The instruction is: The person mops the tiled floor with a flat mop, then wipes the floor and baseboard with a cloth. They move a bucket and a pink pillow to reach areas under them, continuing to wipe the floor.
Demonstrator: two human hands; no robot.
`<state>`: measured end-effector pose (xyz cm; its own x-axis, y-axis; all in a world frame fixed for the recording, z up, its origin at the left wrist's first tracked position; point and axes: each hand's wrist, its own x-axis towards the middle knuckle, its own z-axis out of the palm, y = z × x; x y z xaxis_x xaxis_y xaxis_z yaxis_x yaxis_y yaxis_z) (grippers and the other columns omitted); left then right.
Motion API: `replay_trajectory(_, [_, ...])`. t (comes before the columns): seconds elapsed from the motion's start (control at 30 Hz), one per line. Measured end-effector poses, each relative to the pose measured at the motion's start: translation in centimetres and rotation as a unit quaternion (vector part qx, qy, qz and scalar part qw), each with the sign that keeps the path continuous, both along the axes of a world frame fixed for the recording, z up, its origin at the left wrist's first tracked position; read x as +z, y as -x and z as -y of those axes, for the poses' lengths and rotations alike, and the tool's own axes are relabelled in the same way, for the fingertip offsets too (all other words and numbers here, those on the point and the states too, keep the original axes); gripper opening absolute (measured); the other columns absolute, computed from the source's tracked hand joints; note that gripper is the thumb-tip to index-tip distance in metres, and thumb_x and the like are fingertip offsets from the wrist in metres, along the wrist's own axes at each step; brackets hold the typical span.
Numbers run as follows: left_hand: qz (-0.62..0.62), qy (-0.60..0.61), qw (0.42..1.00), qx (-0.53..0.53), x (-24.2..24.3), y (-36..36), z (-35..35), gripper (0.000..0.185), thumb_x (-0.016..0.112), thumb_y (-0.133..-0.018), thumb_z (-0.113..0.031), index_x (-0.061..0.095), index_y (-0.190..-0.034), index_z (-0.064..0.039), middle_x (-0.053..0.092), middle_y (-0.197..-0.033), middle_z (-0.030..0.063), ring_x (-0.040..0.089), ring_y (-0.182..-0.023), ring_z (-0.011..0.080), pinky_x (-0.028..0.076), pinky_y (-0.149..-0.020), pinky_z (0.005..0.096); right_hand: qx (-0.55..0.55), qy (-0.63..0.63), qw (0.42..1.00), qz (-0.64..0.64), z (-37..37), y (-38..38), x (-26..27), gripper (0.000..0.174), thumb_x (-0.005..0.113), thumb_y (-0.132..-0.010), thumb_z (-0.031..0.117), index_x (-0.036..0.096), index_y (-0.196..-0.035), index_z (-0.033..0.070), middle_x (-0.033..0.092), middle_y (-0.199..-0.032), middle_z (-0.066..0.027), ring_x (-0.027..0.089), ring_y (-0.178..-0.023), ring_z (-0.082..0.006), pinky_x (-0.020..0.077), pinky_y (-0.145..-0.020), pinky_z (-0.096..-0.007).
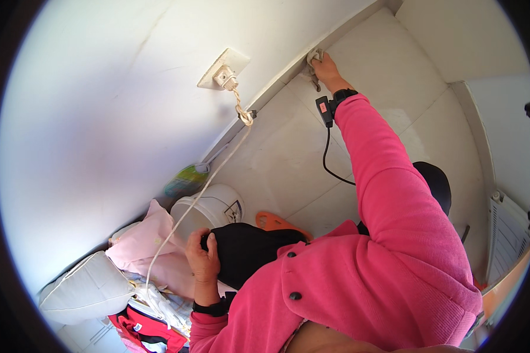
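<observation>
My right hand [327,73] presses a crumpled, greyish-white cloth [314,56] against the foot of the wall, where the baseboard [294,66] meets the tiled floor [287,145]. A loose end of the cloth hangs towards the floor tiles. On that wrist is a black strap with a small black device [324,110], from which a cable runs back under the arm. My left hand [203,258] rests on my bent knee in black trousers [251,247], thumb apart from the fingers, holding nothing.
A white plastic bucket [216,203] stands beside my knee. From a plug in the wall socket [236,59], a knotted cord [207,185] slants across to the bedding. Pink fabric [154,234] and a pillow [86,287] lie left. A radiator [508,234] stands right.
</observation>
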<state>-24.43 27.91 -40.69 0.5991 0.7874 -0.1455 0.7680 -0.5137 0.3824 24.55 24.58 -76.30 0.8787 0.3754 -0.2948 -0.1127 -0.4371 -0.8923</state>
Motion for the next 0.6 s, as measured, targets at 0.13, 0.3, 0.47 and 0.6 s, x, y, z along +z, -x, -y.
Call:
replay_trajectory(0.13, [0.006, 0.009, 1.000, 0.012, -0.1, 0.6, -0.5, 0.012, 0.063, -0.085, -0.007, 0.062, -0.096, -0.001, 0.064, -0.086, 0.0161, 0.062, -0.079, 0.0319, 0.049, -0.074, 0.0371, 0.069, 0.064, 0.995, 0.043, -2.1, 3.2, 0.7, 0.033, 0.056, -0.087, 0.022, 0.054, -0.108, -0.004, 0.063, -0.104, -0.0300, 0.059, -0.101, -0.0466, 0.0482, -0.087, -0.0482])
replay_trajectory(0.3, [0.015, 0.023, 1.000, 0.015, -0.3, 0.7, -0.8, 0.014, 0.064, -0.086, -0.007, 0.062, -0.097, 0.000, 0.064, -0.087, 0.0166, 0.063, -0.081, 0.0324, 0.049, -0.075, 0.0374, 0.274, 0.040, 0.959, 0.063, -5.8, 13.6, 2.4, 0.024, 0.056, -0.083, 0.015, 0.057, -0.101, -0.001, 0.064, -0.094, -0.0297, 0.061, -0.094, -0.0465, 0.0496, -0.082, -0.0493])
replay_trajectory(0.47, [0.018, 0.008, 1.000, 0.007, 0.0, 1.3, -0.9, 0.014, 0.064, -0.086, -0.007, 0.062, -0.098, 0.000, 0.064, -0.086, 0.0159, 0.063, -0.080, 0.0299, 0.049, -0.075, 0.0357, 0.453, 0.013, 0.890, 0.054, -7.2, 18.1, 3.5, 0.026, 0.056, -0.082, 0.022, 0.065, -0.095, 0.002, 0.066, -0.092, -0.0248, 0.062, -0.092, -0.0449, 0.0500, -0.081, -0.0487])
replay_trajectory(0.6, [0.033, -0.001, 0.999, 0.019, 0.3, 2.7, -0.7, 0.012, 0.062, -0.086, -0.005, 0.062, -0.097, 0.000, 0.063, -0.083, 0.0137, 0.063, -0.078, 0.0248, 0.049, -0.074, 0.0323, 0.332, 0.066, 0.937, -0.092, -3.6, 14.8, 1.6, 0.032, 0.057, -0.083, 0.026, 0.062, -0.103, 0.001, 0.067, -0.091, -0.0229, 0.066, -0.084, -0.0378, 0.0526, -0.077, -0.0425])
